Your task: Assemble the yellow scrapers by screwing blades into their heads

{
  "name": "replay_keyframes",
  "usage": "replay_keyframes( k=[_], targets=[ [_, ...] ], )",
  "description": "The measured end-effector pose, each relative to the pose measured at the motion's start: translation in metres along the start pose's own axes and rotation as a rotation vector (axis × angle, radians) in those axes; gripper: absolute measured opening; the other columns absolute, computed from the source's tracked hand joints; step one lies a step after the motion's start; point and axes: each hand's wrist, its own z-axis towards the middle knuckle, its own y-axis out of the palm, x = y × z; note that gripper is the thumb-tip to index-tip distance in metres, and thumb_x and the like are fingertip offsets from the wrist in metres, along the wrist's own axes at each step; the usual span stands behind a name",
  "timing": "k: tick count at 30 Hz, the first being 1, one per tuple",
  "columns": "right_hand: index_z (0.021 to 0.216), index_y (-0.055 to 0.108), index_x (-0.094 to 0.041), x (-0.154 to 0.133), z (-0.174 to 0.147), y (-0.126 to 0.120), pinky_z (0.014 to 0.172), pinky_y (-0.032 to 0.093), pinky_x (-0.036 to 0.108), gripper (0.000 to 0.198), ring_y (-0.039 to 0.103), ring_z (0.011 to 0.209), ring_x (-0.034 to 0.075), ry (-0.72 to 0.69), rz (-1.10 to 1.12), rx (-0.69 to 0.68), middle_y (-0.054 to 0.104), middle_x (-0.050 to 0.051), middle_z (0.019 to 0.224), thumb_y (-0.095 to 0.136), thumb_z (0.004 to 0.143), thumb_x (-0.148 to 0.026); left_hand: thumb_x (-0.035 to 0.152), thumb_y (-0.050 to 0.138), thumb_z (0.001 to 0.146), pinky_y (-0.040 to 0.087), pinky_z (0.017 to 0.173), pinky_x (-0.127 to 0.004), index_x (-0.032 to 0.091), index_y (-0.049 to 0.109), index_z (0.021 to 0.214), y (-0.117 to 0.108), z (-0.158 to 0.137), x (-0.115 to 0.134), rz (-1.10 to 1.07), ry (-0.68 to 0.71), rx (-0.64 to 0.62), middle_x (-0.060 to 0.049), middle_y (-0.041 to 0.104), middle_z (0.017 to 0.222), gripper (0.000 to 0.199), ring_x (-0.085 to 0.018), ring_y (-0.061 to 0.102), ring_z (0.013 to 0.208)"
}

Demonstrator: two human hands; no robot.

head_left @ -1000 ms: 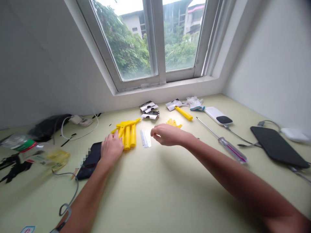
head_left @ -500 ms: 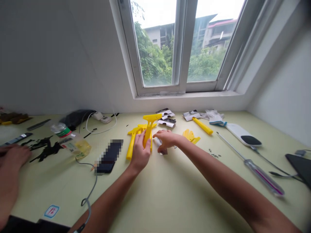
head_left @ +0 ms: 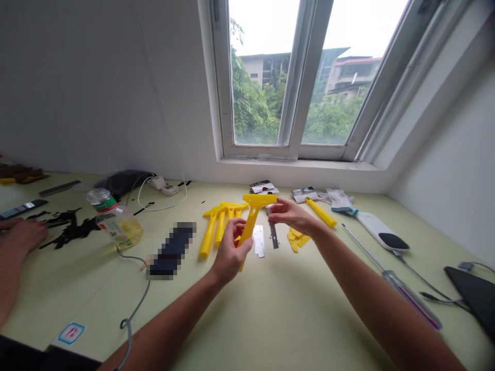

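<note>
My left hand (head_left: pixel 229 257) is wrapped around the grip of a yellow plastic scraper handle (head_left: pixel 252 215), its wide head tilted up and to the right. My right hand (head_left: pixel 296 216), just right of that head, pinches a thin grey metal blade (head_left: pixel 274 236) that points downward. Below, on the table, lie pale flat blades (head_left: pixel 259 242), with tiny metal bits beside the grey one. Several more yellow scraper handles (head_left: pixel 209 234) are lined up left of my hands. Small yellow plastic pieces (head_left: pixel 297 239) lie under my right wrist.
A long screwdriver (head_left: pixel 398 281), a white device (head_left: pixel 381 226) and cables lie right. A yellow handle (head_left: pixel 320 213) and card packaging (head_left: pixel 263 186) are at the back. Left are a phone (head_left: pixel 172 252), a plastic bottle (head_left: pixel 119 229), and another person's hand (head_left: pixel 27 237).
My right hand has risen from the table with the grey blade and moved right. My left hand has brought the scraper handle rightward, away from the others. The view has shifted slightly.
</note>
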Motion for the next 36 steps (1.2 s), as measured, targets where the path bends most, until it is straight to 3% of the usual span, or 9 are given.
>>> replay_keyframes(
  k=[2,5,7,10,15,25,29,32,36],
  targets=[
    [0.109,0.058,-0.020,-0.008,-0.024,-0.014,0.074,0.054,0.032,0.045,0.063,0.075,0.014,-0.022,0.173,0.146,0.064,0.001,0.084,0.076,0.071,-0.036,0.023,0.055,0.080,0.047,0.076,-0.032,0.021,0.044,0.117,0.005,-0.006,0.002,-0.192,-0.086,-0.156,-0.003,0.059,0.092,0.039,-0.014,0.058,0.076],
    [0.096,0.066,-0.019,-0.027,-0.051,-0.025,0.074,0.054,0.031,0.036,0.065,0.076,0.015,-0.054,0.154,0.237,0.068,0.003,0.084,0.081,0.067,-0.034,0.025,0.048,0.084,0.047,0.059,-0.029,0.024,0.036,0.125,0.013,-0.015,0.001,-0.401,-0.253,-0.354,0.000,0.058,0.083,0.044,-0.012,0.055,0.058],
    [0.093,0.069,-0.018,-0.043,-0.062,-0.023,0.076,0.054,0.031,0.032,0.065,0.079,0.016,-0.074,0.089,0.210,0.070,0.004,0.085,0.081,0.067,-0.033,0.032,0.048,0.088,0.044,0.048,-0.025,0.026,0.031,0.130,0.017,-0.021,0.000,-0.391,-0.324,-0.428,0.002,0.055,0.078,0.045,-0.011,0.053,0.052],
    [0.095,0.070,-0.017,-0.065,-0.071,-0.010,0.076,0.054,0.031,0.031,0.066,0.079,0.017,-0.114,-0.016,0.139,0.070,0.005,0.084,0.077,0.071,-0.035,0.040,0.053,0.090,0.041,0.040,-0.021,0.027,0.029,0.135,0.024,-0.031,-0.001,-0.234,-0.324,-0.477,0.004,0.052,0.075,0.053,-0.009,0.050,0.046],
    [0.107,0.064,-0.019,-0.073,-0.072,0.010,0.075,0.053,0.030,0.032,0.065,0.078,0.015,-0.166,-0.218,0.098,0.069,0.003,0.085,0.070,0.077,-0.028,0.039,0.055,0.090,0.039,0.036,-0.018,0.028,0.034,0.135,0.033,-0.043,-0.006,-0.074,-0.288,-0.503,0.004,0.050,0.080,0.050,-0.004,0.048,0.041],
    [0.116,0.059,-0.022,-0.058,-0.067,0.012,0.063,0.047,0.024,0.041,0.060,0.068,0.012,-0.134,-0.440,0.118,0.067,0.001,0.085,0.068,0.076,-0.026,0.035,0.052,0.093,0.037,0.036,-0.017,0.027,0.034,0.134,0.034,-0.047,-0.009,-0.081,-0.232,-0.501,0.004,0.050,0.080,0.046,-0.002,0.045,0.040],
    [0.115,0.060,-0.023,-0.060,-0.068,0.019,0.060,0.047,0.022,0.038,0.060,0.064,0.011,-0.119,-0.480,0.094,0.068,0.000,0.083,0.068,0.077,-0.025,0.029,0.062,0.087,0.048,0.042,-0.018,0.026,0.040,0.120,0.033,-0.046,-0.006,-0.125,-0.217,-0.480,0.001,0.051,0.087,0.040,-0.007,0.053,0.057],
    [0.113,0.060,-0.024,-0.059,-0.068,0.030,0.067,0.048,0.023,0.034,0.062,0.070,0.012,-0.163,-0.500,0.043,0.069,-0.001,0.083,0.067,0.080,-0.024,0.029,0.070,0.079,0.054,0.042,-0.023,0.024,0.041,0.110,0.033,-0.045,-0.002,-0.236,-0.266,-0.497,-0.002,0.052,0.099,0.043,-0.011,0.057,0.066],
    [0.109,0.062,-0.023,-0.058,-0.068,0.049,0.069,0.047,0.024,0.029,0.061,0.070,0.012,-0.184,-0.576,-0.029,0.068,-0.002,0.080,0.068,0.080,-0.022,0.039,0.061,0.086,0.051,0.037,-0.024,0.019,0.039,0.106,0.037,-0.045,0.002,-0.289,-0.352,-0.480,0.001,0.057,0.069,0.036,-0.012,0.057,0.047]
  ],
)
